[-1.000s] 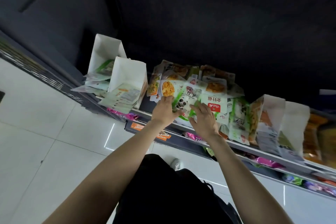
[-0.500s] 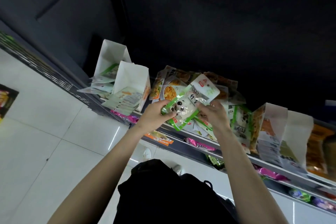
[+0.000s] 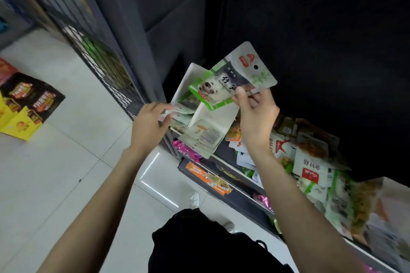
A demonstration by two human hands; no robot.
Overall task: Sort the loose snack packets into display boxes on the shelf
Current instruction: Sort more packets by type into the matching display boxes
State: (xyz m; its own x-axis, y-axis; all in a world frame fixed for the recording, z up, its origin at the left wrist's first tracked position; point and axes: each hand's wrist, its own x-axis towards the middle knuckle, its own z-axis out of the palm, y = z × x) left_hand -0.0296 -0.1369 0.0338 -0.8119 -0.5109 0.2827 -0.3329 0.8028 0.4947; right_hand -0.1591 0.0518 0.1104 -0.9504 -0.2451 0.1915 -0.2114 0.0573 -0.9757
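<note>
My right hand (image 3: 255, 117) pinches a green and white panda snack packet (image 3: 230, 80) and holds it up over two white display boxes. My left hand (image 3: 148, 124) grips the front flap of the far-left display box (image 3: 188, 80), which holds similar green packets. The nearer display box (image 3: 208, 128) stands just right of it. A heap of loose snack packets (image 3: 308, 162) lies on the shelf (image 3: 230, 164) to the right, under my right forearm.
More display boxes (image 3: 377, 213) with packets stand at the right end of the shelf. Lower shelves hold pink and orange packets (image 3: 188, 150). A dark shelf upright (image 3: 124, 35) rises at left. Yellow and black cartons (image 3: 24, 106) sit on the tiled floor.
My right hand has lifted the panda packet off the heap and carried it left over the display boxes. My left hand let go of it and took hold of the far-left box's flap.
</note>
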